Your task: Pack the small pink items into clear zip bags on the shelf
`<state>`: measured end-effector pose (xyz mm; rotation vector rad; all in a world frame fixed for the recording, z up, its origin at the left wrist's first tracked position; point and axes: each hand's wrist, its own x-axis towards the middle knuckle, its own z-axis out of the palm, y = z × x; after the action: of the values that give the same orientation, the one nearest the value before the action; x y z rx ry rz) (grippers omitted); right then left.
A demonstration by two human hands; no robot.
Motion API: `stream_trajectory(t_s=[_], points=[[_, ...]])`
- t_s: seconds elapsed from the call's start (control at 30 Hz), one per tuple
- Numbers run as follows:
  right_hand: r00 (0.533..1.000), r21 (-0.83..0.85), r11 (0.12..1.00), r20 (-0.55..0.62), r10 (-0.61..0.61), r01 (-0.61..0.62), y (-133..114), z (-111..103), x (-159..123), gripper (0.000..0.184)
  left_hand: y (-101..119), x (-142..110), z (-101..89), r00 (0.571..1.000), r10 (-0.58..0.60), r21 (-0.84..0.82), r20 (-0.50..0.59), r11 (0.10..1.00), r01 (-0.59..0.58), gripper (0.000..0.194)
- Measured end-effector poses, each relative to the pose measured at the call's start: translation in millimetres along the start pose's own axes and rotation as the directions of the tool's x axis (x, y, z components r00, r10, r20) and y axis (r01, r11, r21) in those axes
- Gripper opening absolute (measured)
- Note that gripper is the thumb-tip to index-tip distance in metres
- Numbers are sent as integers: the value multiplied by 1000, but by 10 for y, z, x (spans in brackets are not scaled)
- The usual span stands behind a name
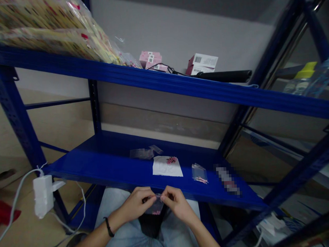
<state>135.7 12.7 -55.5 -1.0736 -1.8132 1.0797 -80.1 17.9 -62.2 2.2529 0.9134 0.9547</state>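
The left hand (136,204) and the right hand (178,206) are held low in front of the body, close together, backs turned up and toward the camera. The fingertips (165,197) of the two hands nearly meet at the centre in a small, careful pinch (thumbs and forefingers doing the fine work, the other fingers curled in). The left forearm (87,242) and right forearm (207,240) angle inward from the lower edge of the view, wrists slightly bent.
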Motion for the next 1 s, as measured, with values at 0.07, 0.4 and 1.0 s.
stream_trajectory(t_s=[0.07, 0.4, 1.0], points=[[1000, 43, 999, 18, 4, -4, -7, 18, -3, 31, 5, -3, 8, 1000, 1, 3, -8, 1000, -1, 29], [999, 125, 991, 39, 33, -37, 31, 36, -12, 31, 45, -3, 36, 1000, 12, -26, 2, 1000, -12, 26], [985, -313, 937, 129, -117, 153, -251, -42, -89, 19, 55, 7, -25, 975, 144, 93, 169, 983, -161, 45]])
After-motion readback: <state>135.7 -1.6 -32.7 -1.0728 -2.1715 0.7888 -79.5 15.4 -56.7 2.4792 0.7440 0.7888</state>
